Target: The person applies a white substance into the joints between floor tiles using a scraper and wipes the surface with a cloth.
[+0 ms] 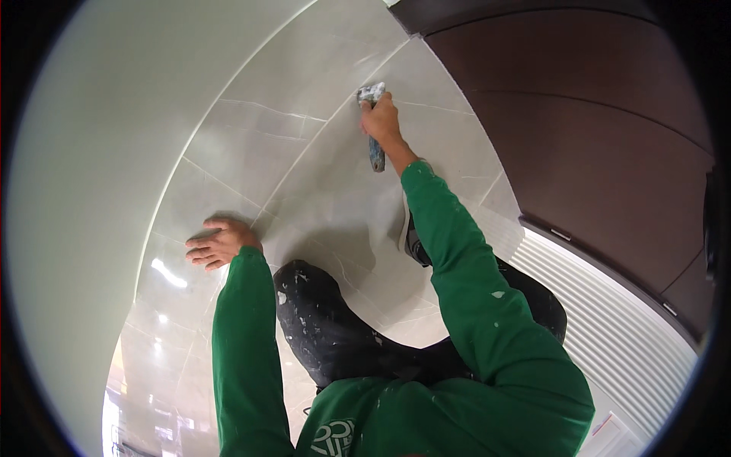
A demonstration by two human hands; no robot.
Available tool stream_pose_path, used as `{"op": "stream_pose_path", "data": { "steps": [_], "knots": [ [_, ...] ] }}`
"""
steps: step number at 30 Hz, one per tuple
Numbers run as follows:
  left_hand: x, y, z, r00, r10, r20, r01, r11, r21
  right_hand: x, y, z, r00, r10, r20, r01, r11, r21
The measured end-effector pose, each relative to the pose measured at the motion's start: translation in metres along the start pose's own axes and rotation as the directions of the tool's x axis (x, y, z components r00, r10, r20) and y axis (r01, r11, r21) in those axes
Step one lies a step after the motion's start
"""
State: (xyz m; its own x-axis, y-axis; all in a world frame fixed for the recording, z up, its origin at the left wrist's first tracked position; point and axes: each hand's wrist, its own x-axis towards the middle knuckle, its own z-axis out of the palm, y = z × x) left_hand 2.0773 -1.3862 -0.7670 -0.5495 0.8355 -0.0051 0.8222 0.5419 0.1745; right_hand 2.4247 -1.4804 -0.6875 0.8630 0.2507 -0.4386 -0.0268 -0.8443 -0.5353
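My right hand (pixel 383 122) is wrapped around a putty knife (pixel 377 155) with a worn, blue-grey handle. White paste covers much of its blade (pixel 371 93), which is at or just over a joint line between the floor tiles (pixel 335 183); whether it touches cannot be made out. Lower left, my left hand (pixel 218 242) rests on the glossy grey tile with its fingers spread, holding nothing. Both arms are in green sleeves, and white spots mark the right one.
A pale wall (pixel 99 152) curves along the left side of the floor. Dark brown panels (pixel 579 122) stand to the right, with a white ribbed surface (pixel 601 327) below them. My bent knee (pixel 304 282) in paint-spotted dark trousers and a dark shoe (pixel 415 244) are close to the tiles.
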Motion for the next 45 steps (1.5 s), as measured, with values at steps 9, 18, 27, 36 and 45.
{"op": "stream_pose_path", "data": {
  "steps": [9, 18, 27, 36, 45],
  "knots": [
    [0.001, 0.001, 0.002, 1.0, -0.011, -0.002, 0.011, 1.0, 0.02, -0.08, 0.029, 0.069, 0.997, -0.076, 0.018, 0.074, 0.994, 0.075],
    [0.001, 0.006, -0.006, 0.999, -0.023, 0.043, 0.023, 1.0, -0.006, -0.168, 0.027, 0.117, 0.988, -0.155, -0.014, 0.155, 0.988, 0.007],
    [0.0, 0.007, -0.003, 1.0, -0.017, 0.012, 0.017, 1.0, -0.012, -0.213, 0.022, 0.135, 0.984, -0.128, 0.122, 0.116, 0.988, 0.097],
    [0.002, 0.003, 0.003, 0.999, 0.016, -0.032, -0.015, 0.999, 0.035, -0.15, 0.027, 0.074, 0.942, 0.016, 0.336, -0.147, 0.919, 0.367],
    [0.002, 0.001, 0.005, 0.996, 0.034, -0.082, -0.029, 0.998, 0.062, 0.114, 0.03, -0.081, 0.956, -0.176, -0.234, 0.204, 0.974, 0.1]
  ]
}}
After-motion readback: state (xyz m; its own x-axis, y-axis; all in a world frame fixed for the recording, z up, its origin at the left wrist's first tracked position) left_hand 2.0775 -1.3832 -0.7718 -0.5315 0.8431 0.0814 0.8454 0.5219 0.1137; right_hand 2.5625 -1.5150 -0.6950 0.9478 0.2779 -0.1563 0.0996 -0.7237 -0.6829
